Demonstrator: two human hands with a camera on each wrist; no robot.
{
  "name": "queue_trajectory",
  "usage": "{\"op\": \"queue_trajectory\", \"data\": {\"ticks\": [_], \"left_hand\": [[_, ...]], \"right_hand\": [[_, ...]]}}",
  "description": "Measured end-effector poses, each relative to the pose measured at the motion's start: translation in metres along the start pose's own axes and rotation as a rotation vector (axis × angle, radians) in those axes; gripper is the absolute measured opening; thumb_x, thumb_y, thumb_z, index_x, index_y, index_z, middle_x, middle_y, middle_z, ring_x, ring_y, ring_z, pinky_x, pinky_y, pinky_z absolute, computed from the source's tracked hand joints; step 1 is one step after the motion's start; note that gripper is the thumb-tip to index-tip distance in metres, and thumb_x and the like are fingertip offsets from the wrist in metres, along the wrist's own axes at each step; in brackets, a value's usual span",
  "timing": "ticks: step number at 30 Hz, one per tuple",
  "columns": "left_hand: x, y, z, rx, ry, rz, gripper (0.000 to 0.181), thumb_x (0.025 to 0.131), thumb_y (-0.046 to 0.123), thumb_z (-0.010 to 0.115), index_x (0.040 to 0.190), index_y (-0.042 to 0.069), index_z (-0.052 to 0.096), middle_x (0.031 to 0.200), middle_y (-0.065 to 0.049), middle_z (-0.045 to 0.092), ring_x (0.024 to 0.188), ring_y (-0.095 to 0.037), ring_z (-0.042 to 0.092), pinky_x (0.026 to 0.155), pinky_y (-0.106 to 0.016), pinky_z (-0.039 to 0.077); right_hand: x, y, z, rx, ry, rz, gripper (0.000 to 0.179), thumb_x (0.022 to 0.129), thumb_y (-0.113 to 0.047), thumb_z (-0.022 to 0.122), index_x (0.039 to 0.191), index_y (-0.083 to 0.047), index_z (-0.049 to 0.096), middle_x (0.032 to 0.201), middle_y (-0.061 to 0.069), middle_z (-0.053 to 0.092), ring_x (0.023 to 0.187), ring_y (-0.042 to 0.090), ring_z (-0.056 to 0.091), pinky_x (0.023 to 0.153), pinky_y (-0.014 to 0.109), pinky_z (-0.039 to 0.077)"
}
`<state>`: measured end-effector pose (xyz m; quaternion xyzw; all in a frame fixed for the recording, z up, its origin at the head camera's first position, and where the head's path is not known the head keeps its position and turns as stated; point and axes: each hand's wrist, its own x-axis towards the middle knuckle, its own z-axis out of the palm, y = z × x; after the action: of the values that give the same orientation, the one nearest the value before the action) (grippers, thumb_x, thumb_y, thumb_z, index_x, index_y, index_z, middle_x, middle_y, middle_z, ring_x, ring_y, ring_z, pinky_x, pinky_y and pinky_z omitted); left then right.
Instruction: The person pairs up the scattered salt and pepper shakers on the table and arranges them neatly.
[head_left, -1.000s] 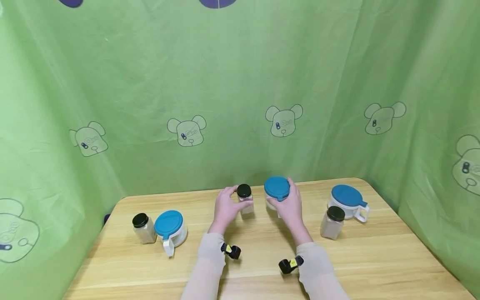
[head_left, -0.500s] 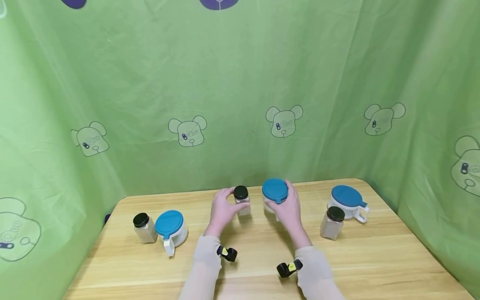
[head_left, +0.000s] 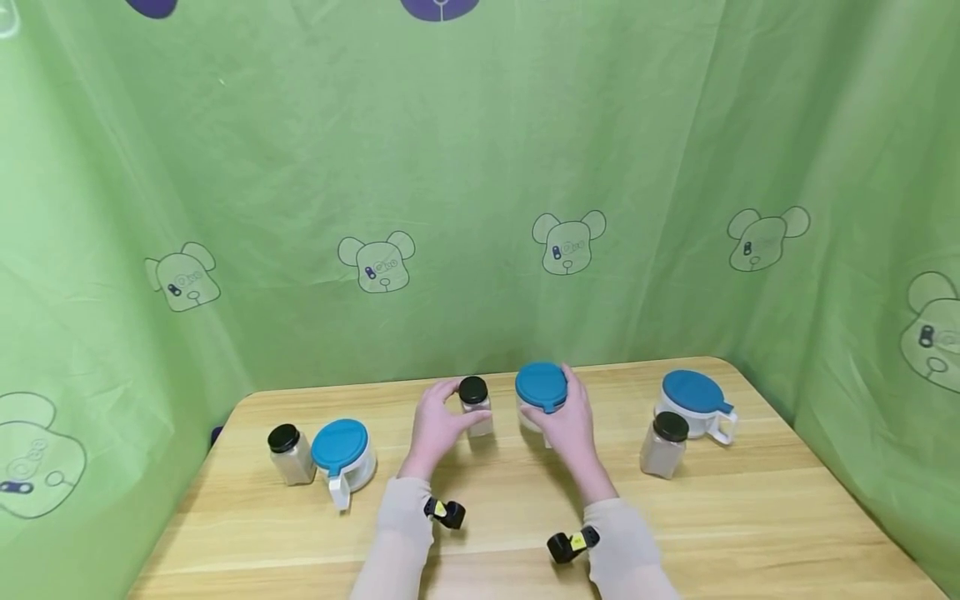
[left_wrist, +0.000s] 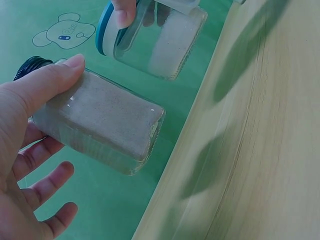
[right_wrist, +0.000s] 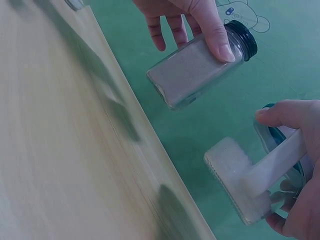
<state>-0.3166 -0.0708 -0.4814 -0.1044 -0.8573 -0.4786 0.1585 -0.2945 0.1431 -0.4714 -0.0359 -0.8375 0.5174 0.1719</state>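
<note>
My left hand [head_left: 437,425] grips a square clear jar [left_wrist: 107,117] with a black screw lid. Greyish powder fills much of it, and the thumb presses near its neck while the other fingers spread behind. In my right hand [head_left: 568,417] is a seasoning pot [right_wrist: 232,175] with a blue lid, a white handle and white grains inside. Thumb and fingers curl round its upper part, below the lid. Both containers are held side by side, a small gap apart, near the back of the table. Wrist views show them raised, with shadows on the wood.
At the left of the wooden table [head_left: 495,521] stand a black-lidded jar [head_left: 292,458] and a blue-lidded pot [head_left: 341,450]. Another black-lidded jar [head_left: 663,450] stands at the right, before a blue-lidded pot [head_left: 693,396]. A green curtain [head_left: 465,125] hangs behind and around.
Both hands have moved a little left and nearer to me, carrying the jar and the seasoning pot along. The containers at either side stay where they were.
</note>
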Motion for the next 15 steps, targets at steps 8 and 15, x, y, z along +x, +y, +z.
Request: {"op": "queue_trajectory", "data": {"ticks": [8,15], "left_hand": [[-0.007,0.005,-0.009,0.015,-0.018,-0.011,0.068,0.065,0.043,0.088,0.122,0.012,0.067,0.128,-0.011,0.064,0.122,-0.032,0.056,0.106,-0.05,0.043],[-0.013,0.004,-0.015,0.008,-0.012,-0.017,0.068,0.065,0.044,0.087,0.122,0.012,0.067,0.129,-0.011,0.064,0.123,-0.032,0.056,0.107,-0.05,0.042]], "right_hand": [[-0.007,-0.005,0.004,0.013,-0.009,0.001,0.099,0.073,-0.021,0.084,0.152,-0.008,0.026,0.152,0.023,0.033,0.138,0.043,0.036,0.112,0.063,0.03],[-0.014,-0.008,0.008,0.02,-0.022,-0.004,0.099,0.073,-0.021,0.084,0.152,-0.007,0.026,0.152,0.022,0.034,0.138,0.043,0.036,0.113,0.062,0.031]]}}
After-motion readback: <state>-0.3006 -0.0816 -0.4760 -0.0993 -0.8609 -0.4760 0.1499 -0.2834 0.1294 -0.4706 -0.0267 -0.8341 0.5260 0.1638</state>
